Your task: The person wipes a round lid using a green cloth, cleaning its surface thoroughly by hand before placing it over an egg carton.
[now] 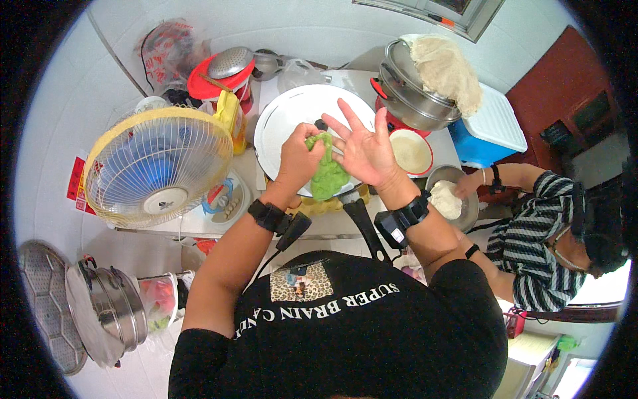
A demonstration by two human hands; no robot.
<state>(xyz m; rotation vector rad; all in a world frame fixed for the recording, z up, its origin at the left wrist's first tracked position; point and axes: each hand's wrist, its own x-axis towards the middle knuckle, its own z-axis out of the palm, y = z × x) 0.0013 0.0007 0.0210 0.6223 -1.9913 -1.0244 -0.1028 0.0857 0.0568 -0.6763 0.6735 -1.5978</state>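
My left hand point(300, 155) grips the upper end of a soft green dough lump point(329, 177) between thumb and fingers. The lump hangs down over a large white round pan point(284, 112) with a dark rim. Beside it my right hand point(366, 149) is turned palm up, fingers spread and holding nothing. Its lower fingers are close to the dough; whether they touch it I cannot tell. A dark round spot or knob point(320, 124) shows on the white surface behind my hands. The pan's black handle point(366, 229) points towards my body.
A co-worker's hand point(467, 185) reaches into a metal bowl point(470, 209) of pale dough point(445, 199) at right. Nearby are a red-rimmed bowl point(411, 152), a steamer pot point(413, 99) and a blue box point(473, 142). A fan point(159, 167) and kitchen scale point(227, 197) stand left.
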